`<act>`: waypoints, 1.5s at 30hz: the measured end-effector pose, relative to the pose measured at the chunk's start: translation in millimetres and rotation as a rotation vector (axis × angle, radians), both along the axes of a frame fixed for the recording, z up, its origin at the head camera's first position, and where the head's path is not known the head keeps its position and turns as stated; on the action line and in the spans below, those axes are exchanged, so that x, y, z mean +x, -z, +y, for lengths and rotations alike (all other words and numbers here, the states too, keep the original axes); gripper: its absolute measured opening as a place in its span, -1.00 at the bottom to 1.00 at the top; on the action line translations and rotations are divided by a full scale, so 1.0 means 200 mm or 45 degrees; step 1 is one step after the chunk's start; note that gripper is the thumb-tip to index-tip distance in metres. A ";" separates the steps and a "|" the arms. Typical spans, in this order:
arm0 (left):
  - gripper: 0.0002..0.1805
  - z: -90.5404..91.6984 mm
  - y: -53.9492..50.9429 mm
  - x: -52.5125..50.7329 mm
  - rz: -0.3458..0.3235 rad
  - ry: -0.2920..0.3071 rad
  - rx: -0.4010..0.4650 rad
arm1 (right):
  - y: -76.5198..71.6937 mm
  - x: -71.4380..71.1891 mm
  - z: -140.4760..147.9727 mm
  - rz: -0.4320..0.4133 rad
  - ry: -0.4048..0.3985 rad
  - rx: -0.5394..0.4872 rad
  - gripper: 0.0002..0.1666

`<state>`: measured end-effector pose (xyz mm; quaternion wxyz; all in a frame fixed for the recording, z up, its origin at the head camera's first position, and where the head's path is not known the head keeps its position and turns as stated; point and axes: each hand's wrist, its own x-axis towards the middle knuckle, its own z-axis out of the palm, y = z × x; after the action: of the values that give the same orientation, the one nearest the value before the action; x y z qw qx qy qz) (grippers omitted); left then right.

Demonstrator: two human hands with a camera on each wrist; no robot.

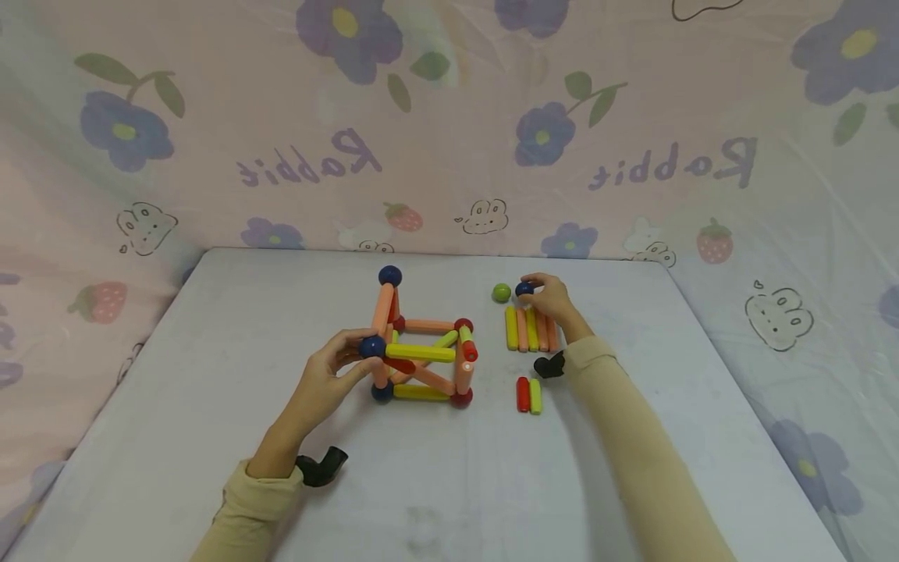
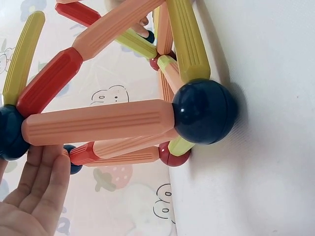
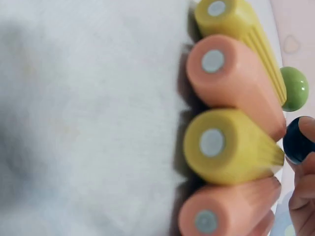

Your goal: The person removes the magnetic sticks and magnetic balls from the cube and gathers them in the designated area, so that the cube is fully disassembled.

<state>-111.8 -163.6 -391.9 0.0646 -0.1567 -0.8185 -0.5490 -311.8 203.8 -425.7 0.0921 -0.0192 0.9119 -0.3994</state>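
Observation:
My left hand pinches a dark blue ball at the near upper left corner of a frame built of rods and balls. From that ball a yellow rod runs right, its end near a red-tipped rod. In the left wrist view my left fingers lie against the blue ball, beside an orange rod. Farther right, my right hand holds another blue ball between thumb and fingers; the right wrist view shows this ball past the rods' ends.
A green ball sits left of my right hand. Below it lies a row of yellow and orange rods. Nearer on the white table are a short red rod and a yellow-green one. A patterned curtain hangs behind.

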 end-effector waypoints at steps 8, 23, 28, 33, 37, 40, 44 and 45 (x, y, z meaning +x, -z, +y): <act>-0.55 0.01 0.00 0.00 0.002 0.000 0.010 | 0.02 -0.02 -0.02 -0.007 0.003 0.076 -0.43; -0.54 0.00 0.01 0.00 0.008 -0.008 -0.002 | -0.02 0.00 -0.03 0.004 0.060 0.041 -0.39; -0.54 0.00 0.00 0.00 0.011 -0.014 -0.009 | -0.06 0.04 -0.04 0.147 0.107 0.042 -0.45; -0.53 0.00 0.00 0.00 0.005 -0.015 -0.011 | -0.14 0.15 -0.09 0.248 0.095 -0.032 -0.53; -0.53 0.00 0.00 0.00 -0.007 -0.025 -0.014 | -0.21 0.30 -0.18 0.313 -0.006 -0.196 -0.59; -0.53 0.00 0.01 0.00 -0.016 -0.033 -0.022 | -0.26 0.42 -0.26 0.387 -0.102 -0.307 -0.64; -0.53 0.00 0.01 0.00 -0.014 -0.031 -0.017 | -0.32 0.58 -0.38 0.553 -0.219 -0.303 -0.69; -0.53 0.00 0.01 0.00 -0.011 -0.028 -0.012 | -0.34 0.61 -0.40 0.597 -0.246 -0.292 -0.69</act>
<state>-111.9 -163.0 -393.4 0.0663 -0.1454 -0.8229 -0.5452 -189.1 123.1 -358.2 -0.0866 -0.2085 0.8511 -0.4740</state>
